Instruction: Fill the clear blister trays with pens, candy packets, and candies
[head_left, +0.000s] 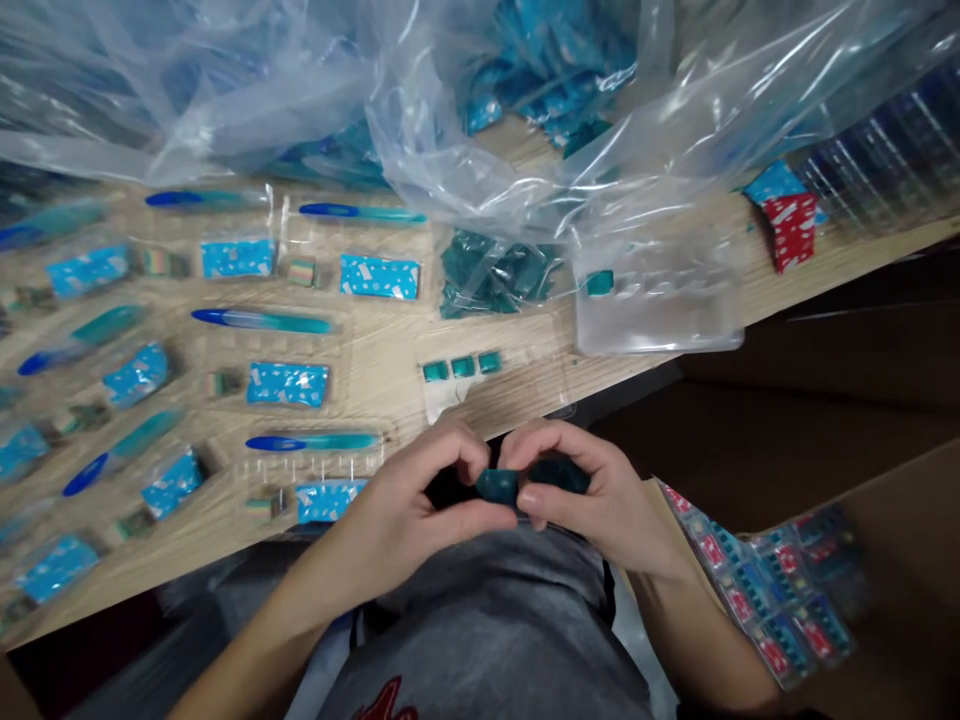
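Note:
Close to my body, just off the table's front edge, my left hand point(442, 485) and my right hand point(585, 490) meet with curled fingers. Between their fingertips is a dark teal piece point(497, 487), glossy and soft-edged; its exact kind does not show. More dark teal material point(559, 474) sits inside the right hand, and I cannot tell whether it joins the first piece. Just beyond the hands lies a clear tray point(525, 385) with three small teal blocks point(463, 367) in a row. Behind it, a clear bag point(502, 270) holds several teal pieces.
Clear trays with blue pens point(262, 320) and blue patterned packets point(288, 384) cover the left side. An upturned-looking clear tray point(660, 310) bears one teal block point(599, 283). Large plastic bags point(420, 110) line the back. A red packet point(793, 230) lies right; a cardboard box point(892, 540) holds filled packs point(780, 590).

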